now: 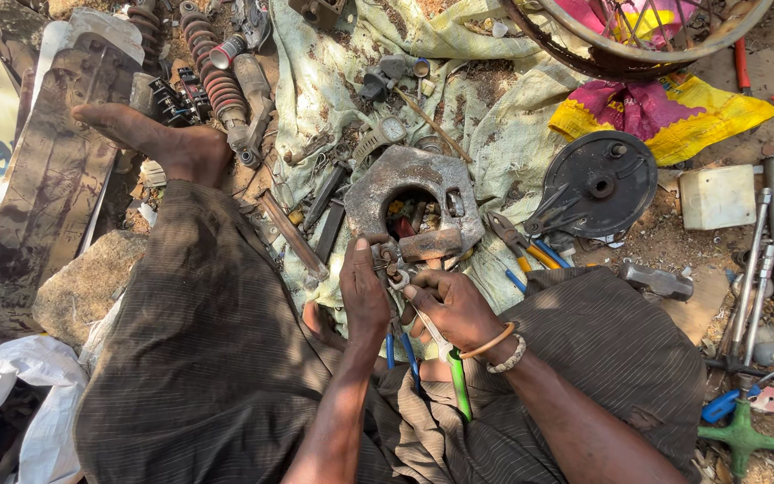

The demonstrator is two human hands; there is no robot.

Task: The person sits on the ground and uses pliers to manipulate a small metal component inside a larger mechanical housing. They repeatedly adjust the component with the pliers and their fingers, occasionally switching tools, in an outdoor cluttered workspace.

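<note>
seated on the ground among scrap parts, legs in brown striped cloth spread to either side. left hand (365,291) closed around a small metal part (391,262), thumb up along its side; shape of the part hard to make out, mostly covered by fingers. right hand (451,309) wrapped tight on a green-handled screwdriver (448,358), its tip lost between the two hands, its handle running down toward the lap. blue-handled pliers (401,351) partly seen beneath the hands, jaws hidden, grip on them unclear. just above the hands, a grey metal housing (409,193) with a round hole, small bits inside too dim to name, and a rusty block (432,245) leaning at its lower edge. housing resting on a dirty pale cloth (333,90). to the right, a dark round brake plate (597,186), then a white plastic box (718,197). orange-handled pliers (517,244) between housing and plate. upper left, a bare foot (159,136) beside a red coil shock absorber (217,76). wheel rim (638,45) cut off by the top edge. green cross wrench (745,437) at lower right, partly cut off.
</note>
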